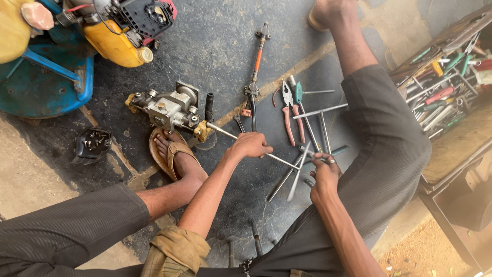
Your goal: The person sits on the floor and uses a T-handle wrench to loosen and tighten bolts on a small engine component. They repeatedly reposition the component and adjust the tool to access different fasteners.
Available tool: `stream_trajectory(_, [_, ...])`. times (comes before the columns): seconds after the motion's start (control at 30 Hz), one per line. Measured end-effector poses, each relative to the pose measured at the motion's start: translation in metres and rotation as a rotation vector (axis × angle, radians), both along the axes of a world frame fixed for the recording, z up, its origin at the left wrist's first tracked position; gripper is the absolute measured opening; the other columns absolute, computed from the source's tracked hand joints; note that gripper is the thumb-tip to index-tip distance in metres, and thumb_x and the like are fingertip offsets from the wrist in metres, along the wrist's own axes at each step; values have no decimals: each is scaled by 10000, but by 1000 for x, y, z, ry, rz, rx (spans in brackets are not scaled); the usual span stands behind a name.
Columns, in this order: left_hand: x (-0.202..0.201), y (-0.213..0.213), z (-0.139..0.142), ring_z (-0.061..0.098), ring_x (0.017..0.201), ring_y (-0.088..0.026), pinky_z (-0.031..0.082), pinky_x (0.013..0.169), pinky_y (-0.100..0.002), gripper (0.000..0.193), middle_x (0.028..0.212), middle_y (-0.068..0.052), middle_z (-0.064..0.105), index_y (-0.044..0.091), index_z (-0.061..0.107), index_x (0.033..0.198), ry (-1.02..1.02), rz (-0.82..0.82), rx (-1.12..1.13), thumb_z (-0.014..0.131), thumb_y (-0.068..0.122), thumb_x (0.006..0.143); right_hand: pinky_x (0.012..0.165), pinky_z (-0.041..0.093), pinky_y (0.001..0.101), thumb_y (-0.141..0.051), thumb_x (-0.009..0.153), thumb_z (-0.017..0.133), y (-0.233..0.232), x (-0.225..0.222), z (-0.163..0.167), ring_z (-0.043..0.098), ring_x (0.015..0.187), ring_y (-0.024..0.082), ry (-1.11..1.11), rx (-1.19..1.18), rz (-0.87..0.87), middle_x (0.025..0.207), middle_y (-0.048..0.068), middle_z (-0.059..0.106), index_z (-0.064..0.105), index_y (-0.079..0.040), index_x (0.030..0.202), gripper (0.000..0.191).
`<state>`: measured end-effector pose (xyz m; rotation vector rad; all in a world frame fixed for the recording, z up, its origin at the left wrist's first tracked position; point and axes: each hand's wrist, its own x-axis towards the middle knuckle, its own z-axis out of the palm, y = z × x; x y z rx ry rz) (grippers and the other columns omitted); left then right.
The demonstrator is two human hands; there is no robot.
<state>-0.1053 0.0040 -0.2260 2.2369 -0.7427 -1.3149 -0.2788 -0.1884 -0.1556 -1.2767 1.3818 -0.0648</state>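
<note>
I sit on dark ground with my legs spread. My left hand [251, 145] is closed around a thin metal rod [279, 159] that sticks out of a grey metal pump unit [171, 109] with brass fittings. My sandalled left foot [171, 154] rests just below that unit. My right hand [324, 172], with a ring on one finger, grips a slim metal tool [306, 152] among several loose rods and screwdrivers [297, 177] on the ground. Red-handled pliers [289, 112] lie just beyond.
A yellow and red engine sprayer [123, 31] stands on a blue base [46, 84] at top left. A black part holding bolts [91, 144] lies left. A long orange-handled lever [256, 66] lies ahead. An open wooden toolbox [446, 77] full of tools sits right.
</note>
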Motion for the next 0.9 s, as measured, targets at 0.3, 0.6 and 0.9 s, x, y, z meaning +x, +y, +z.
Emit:
stream_trajectory(0.3, [6,3,22,712,631,-238,519,701,-397,357,567,-65,683,137,779,619,-9,29,-18,681,432,795,697,426,393,-436,863,684,12,10,23,420,825,165,285,278,2,955,52,416,566,-46,1202,530])
stream_trajectory(0.6, [7,2,21,677,572,-215,509,664,-407,348,540,-42,667,144,794,637,8,34,-24,690,435,796,620,504,372,-417,916,614,21,17,40,450,732,165,293,495,124,801,24,409,672,29,1081,479])
stream_trajectory(0.9, [14,-3,23,664,558,-159,520,630,-360,395,533,-5,657,156,760,646,-10,71,-17,636,464,860,741,343,371,138,858,511,14,-7,35,385,774,169,-139,-208,188,1000,86,516,742,-17,1038,331])
